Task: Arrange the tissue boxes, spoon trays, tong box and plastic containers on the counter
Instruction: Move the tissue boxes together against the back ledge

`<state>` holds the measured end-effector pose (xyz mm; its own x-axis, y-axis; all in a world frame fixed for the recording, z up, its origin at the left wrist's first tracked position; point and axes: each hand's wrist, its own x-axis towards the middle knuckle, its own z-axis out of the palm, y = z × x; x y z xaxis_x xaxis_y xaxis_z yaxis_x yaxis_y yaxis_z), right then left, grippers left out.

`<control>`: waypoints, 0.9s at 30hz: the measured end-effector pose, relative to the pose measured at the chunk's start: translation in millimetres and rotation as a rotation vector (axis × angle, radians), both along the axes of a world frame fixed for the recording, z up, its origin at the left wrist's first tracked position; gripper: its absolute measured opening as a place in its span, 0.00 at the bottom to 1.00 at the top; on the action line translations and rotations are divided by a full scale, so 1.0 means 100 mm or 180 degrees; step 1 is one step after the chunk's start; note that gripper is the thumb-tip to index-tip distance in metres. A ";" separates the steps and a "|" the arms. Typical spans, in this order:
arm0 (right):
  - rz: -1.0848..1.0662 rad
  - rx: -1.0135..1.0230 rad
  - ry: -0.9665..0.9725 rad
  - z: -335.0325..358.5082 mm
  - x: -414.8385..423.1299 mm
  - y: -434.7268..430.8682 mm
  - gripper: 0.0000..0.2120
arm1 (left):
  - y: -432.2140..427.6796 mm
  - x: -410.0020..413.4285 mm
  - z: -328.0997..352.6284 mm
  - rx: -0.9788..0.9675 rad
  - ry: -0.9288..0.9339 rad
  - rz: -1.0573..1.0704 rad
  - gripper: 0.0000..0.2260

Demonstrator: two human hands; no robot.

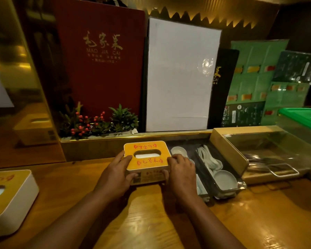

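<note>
A tissue box [146, 159] with a yellow lid and red characters sits on the wooden counter [151, 221] at the middle. My left hand [118, 174] grips its left side and my right hand [180, 172] grips its right side. A second tissue box [9, 198] lies at the near left. Right of the held box stand two clear spoon trays [221, 174] with white spoons and small dishes. Further right is a wooden tong box [258, 155] with a clear lid. A plastic container [302, 123] with a green lid is at the far right.
Tall menus lean against the back: a red one [101, 60], a white one [180, 76], green ones [255, 76]. A planter with red berries [97, 124] lines the ledge behind the box. A mirrored panel [16, 96] stands at the left.
</note>
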<state>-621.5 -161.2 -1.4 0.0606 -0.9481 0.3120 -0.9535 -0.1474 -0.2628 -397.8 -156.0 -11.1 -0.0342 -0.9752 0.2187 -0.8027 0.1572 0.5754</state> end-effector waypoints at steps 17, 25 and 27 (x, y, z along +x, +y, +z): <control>-0.0160 0.0190 -0.0316 -0.02 -0.02 -0.08 0.29 | -0.02 0.06 -0.03 0.0537 -0.0147 -0.0227 0.37; 0.0424 -0.0141 -0.0523 0.08 0.69 0.30 0.25 | 0.39 0.70 0.20 0.0256 -0.0328 -0.0133 0.29; 0.0905 -0.0078 -0.0629 0.11 1.08 0.46 0.23 | 0.53 0.97 0.28 0.0115 -0.0340 -0.0089 0.24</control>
<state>-514.0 -115.6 9.2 0.2573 -0.8941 0.3667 -0.8045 -0.4084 -0.4314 -301.1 -102.8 16.9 -0.0827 -0.9807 0.1772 -0.8554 0.1611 0.4923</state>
